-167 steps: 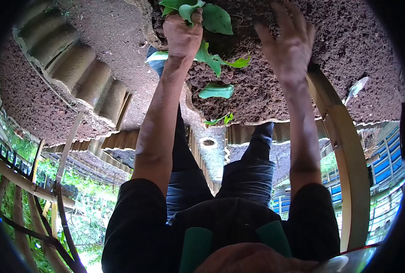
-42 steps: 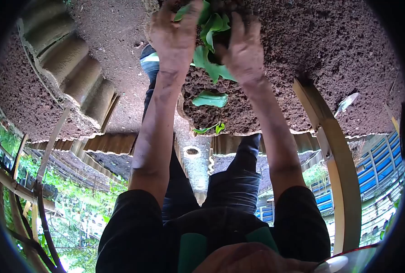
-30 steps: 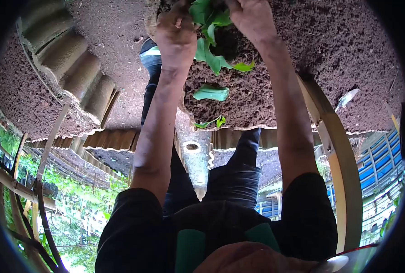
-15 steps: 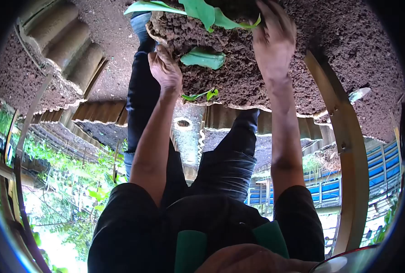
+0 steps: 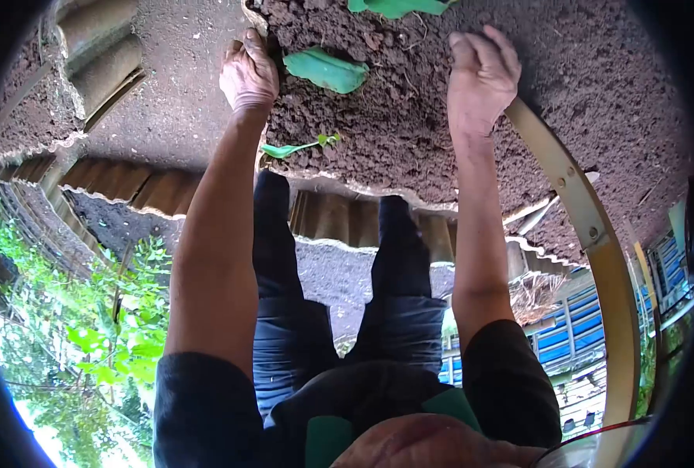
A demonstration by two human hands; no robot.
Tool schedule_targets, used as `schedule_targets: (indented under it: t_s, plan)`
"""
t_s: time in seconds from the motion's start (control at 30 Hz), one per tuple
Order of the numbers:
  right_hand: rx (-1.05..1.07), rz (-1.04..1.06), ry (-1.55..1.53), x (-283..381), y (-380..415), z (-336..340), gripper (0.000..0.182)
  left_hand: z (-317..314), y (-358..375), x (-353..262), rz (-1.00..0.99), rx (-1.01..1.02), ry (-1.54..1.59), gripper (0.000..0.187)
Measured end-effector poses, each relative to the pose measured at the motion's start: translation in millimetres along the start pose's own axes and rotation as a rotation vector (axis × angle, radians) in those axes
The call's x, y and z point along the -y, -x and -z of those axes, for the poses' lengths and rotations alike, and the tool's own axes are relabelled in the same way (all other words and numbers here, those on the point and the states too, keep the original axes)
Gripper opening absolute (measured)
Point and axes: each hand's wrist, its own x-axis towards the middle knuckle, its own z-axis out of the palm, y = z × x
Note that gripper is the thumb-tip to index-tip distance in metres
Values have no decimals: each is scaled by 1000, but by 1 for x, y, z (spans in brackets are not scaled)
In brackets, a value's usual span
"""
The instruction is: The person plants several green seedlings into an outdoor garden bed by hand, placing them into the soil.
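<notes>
My left hand is closed on the thin, pale edge of the raised soil bed, at its left side. Over the dark, crumbly soil is my right hand, its fingers loosely bent and apart, with nothing visible in them. Between the hands, nearer the left, a broad green leaf lies on the soil. A small green sprout is at the bed's near left corner. Part of another green leaf shows at the top, cut off by the frame.
A curved tan strip arches down the right side, close to my right wrist. Brown corrugated sheets wall the near side of the bed. More corrugated sheets stand at the upper left, across a bare earth path.
My right hand has come away from the leaves at the top. My left hand stays at the bed's edge while the view has shifted, bringing more of my legs into sight.
</notes>
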Motion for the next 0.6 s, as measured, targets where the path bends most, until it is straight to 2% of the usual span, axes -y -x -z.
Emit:
schedule_targets:
  t_s: [0.07, 0.13, 0.17, 0.2, 0.27, 0.33, 0.37, 0.4, 0.47, 0.5, 0.57, 0.6]
  plan:
    - [-64, 117, 1, 3, -27, -12, 19, 3, 3, -1, 40, 34, 8, 74]
    - [173, 113, -225, 15, -56, -19, 36, 5, -1, -2, 69, 69, 16, 81]
    - [99, 199, -249, 27, -67, -37, 24, 6, -2, -2, 76, 129, 4, 79]
    - [339, -33, -420, 38, -76, -42, 18, 7, -2, -4, 51, 115, 5, 76]
    - [697, -217, -577, 41, -100, -55, 19, 8, 2, -6, 11, 83, 6, 71]
    - [975, -207, -698, 48, -118, -54, 19, 2, 0, -1, 10, 49, 17, 69]
    - [1015, 17, -369, 59, -124, -50, 21, 3, 1, -2, 15, 48, 36, 68]
    - [1082, -18, -174, 89, -124, -36, 23, 5, 3, -4, 20, 53, 54, 68]
    - [1306, 138, -107, 110, -129, -24, 29, 10, 2, -9, 53, 130, 9, 66]
    - [1144, 334, -122, 104, -115, -27, 31, 7, 1, -7, 44, 131, 3, 66]
    - [891, 540, 93, 100, -67, -27, 56, 5, 0, -4, 31, 115, 0, 66]
    - [1019, 393, 98, 103, -58, -23, 69, 4, 1, -4, 29, 100, 7, 65]
